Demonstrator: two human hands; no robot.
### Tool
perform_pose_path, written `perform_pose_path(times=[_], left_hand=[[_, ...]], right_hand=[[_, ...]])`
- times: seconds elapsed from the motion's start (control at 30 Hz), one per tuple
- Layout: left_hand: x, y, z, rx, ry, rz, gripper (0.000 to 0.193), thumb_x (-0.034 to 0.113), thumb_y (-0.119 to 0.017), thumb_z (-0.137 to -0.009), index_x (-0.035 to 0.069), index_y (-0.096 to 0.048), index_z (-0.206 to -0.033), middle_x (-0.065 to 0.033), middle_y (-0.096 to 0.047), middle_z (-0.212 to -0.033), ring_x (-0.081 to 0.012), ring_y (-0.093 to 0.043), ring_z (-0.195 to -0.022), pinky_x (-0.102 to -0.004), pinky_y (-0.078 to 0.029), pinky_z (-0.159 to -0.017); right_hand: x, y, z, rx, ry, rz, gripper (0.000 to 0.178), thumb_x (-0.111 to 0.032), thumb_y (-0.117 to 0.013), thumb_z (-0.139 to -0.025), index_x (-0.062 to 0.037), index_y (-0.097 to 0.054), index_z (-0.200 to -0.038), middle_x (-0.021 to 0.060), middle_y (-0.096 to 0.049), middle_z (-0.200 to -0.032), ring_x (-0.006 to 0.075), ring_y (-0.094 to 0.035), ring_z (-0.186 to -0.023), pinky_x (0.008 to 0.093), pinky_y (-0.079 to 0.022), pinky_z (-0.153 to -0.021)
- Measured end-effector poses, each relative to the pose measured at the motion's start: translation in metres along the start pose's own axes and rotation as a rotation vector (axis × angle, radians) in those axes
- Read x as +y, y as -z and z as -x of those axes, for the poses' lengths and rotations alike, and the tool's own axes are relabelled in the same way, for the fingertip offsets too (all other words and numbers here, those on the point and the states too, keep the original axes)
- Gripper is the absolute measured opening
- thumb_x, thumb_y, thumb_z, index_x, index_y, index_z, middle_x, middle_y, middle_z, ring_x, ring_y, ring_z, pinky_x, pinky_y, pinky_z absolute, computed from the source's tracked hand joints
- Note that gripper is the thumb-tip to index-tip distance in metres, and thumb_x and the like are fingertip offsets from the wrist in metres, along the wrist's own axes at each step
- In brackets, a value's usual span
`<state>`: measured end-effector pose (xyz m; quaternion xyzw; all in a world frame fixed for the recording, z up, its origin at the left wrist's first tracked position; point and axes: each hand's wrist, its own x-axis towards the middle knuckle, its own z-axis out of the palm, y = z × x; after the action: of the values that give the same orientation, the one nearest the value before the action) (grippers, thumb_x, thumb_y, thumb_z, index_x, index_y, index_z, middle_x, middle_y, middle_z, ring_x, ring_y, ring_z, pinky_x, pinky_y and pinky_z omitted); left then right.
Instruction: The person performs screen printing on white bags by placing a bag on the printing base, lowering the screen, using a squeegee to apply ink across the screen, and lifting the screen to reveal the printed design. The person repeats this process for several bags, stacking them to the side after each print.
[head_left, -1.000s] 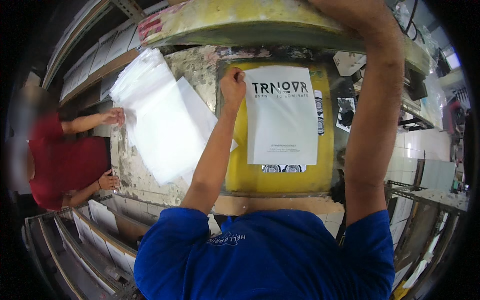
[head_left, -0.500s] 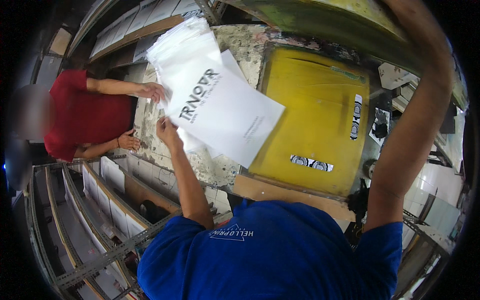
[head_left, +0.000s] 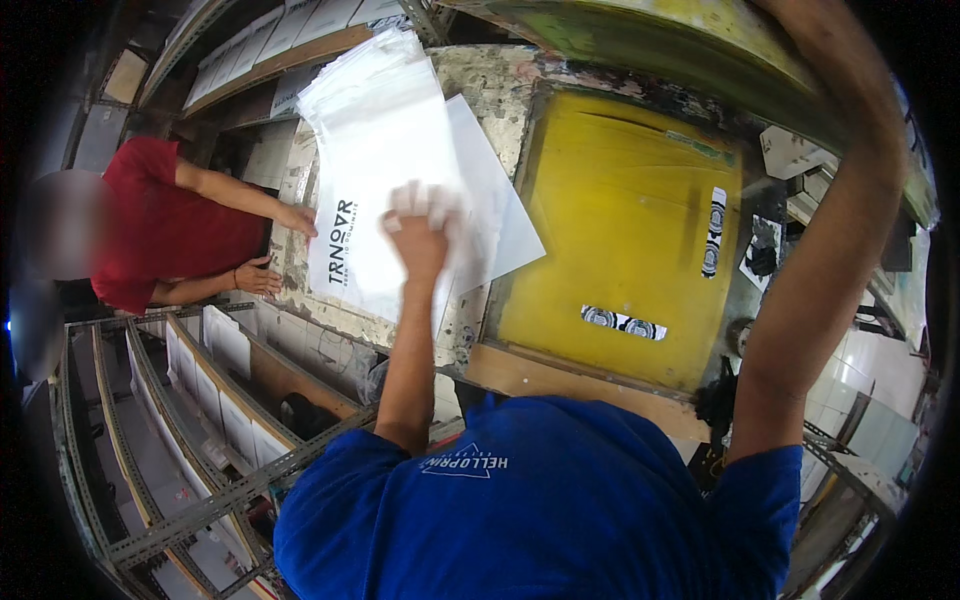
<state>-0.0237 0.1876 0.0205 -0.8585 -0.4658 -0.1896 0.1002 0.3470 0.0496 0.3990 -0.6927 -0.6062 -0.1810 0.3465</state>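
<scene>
A fanned stack of thin white sheets (head_left: 375, 120) with black print lies on the stained worktable (head_left: 490, 75). Over its near part is my left hand (head_left: 425, 225), its fingers smeared by motion, so I cannot tell whether it holds a sheet. A white sheet (head_left: 505, 225) sticks out beneath the stack toward a flat yellow board (head_left: 620, 220). My right forearm (head_left: 850, 220) reaches up to a raised yellow-green framed panel (head_left: 640, 45); the hand itself is beyond the picture's top edge. At the stack's left edge is a co-worker's hand (head_left: 298, 220).
Left of the table stands a co-worker in a red shirt (head_left: 180, 225), the other hand (head_left: 258, 277) by the table's edge. Two black-and-white patterned strips (head_left: 623, 322) lie on the yellow board. Metal-framed shelves (head_left: 240, 500) fill the lower left.
The printed sheet that my left hand held tilted over the yellow board now lies on the stack. My left hand has moved right across it. The co-worker's upper hand has drawn back slightly.
</scene>
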Motion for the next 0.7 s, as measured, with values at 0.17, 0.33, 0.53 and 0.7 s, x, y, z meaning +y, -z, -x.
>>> perform_pose_path(times=[0.17,0.33,0.53,0.7], left_hand=[[0.125,-0.032,-0.003,-0.391,-0.218,0.280,0.066,0.052,-0.063,-0.094,0.017,-0.054,-0.148,-0.0105,-0.038,-0.162,-0.0429,-0.024,-0.152,-0.0677,-0.018,-0.118],[0.219,-0.047,-0.018,-0.447,-0.482,0.582,0.070,0.054,-0.065,-0.091,0.019,-0.051,-0.150,-0.0081,-0.033,-0.165,-0.0397,-0.019,-0.155,-0.0600,-0.013,-0.124],[0.300,-0.035,-0.029,-0.689,-0.775,0.576,0.073,0.052,-0.066,-0.092,0.022,-0.044,-0.155,-0.0029,-0.023,-0.170,-0.0322,-0.008,-0.158,-0.0537,-0.004,-0.129],[0.321,-0.025,-0.019,-0.718,-0.833,0.637,0.074,0.047,-0.069,-0.090,0.021,-0.045,-0.155,-0.0035,-0.024,-0.169,-0.0310,-0.008,-0.158,-0.0545,-0.002,-0.129]], right_hand=[[0.007,0.004,-0.012,-0.085,0.056,0.039,0.038,-0.022,-0.065,-0.087,0.0044,-0.075,-0.112,0.0223,-0.074,-0.105,0.0261,-0.070,-0.088,0.0339,-0.055,-0.084],[0.015,0.014,-0.013,-0.140,0.048,-0.085,0.042,-0.027,-0.063,-0.087,0.0047,-0.074,-0.112,0.0221,-0.075,-0.095,0.0277,-0.069,-0.080,0.0344,-0.056,-0.079],[0.024,0.027,-0.021,-0.300,0.122,-0.226,0.042,-0.029,-0.060,-0.084,0.0045,-0.075,-0.105,0.0259,-0.072,-0.083,0.0286,-0.066,-0.064,0.0373,-0.054,-0.067],[0.024,0.032,-0.013,-0.226,0.118,-0.261,0.040,-0.026,-0.060,-0.082,0.0042,-0.076,-0.102,0.0249,-0.073,-0.082,0.0270,-0.067,-0.064,0.0374,-0.053,-0.066]])
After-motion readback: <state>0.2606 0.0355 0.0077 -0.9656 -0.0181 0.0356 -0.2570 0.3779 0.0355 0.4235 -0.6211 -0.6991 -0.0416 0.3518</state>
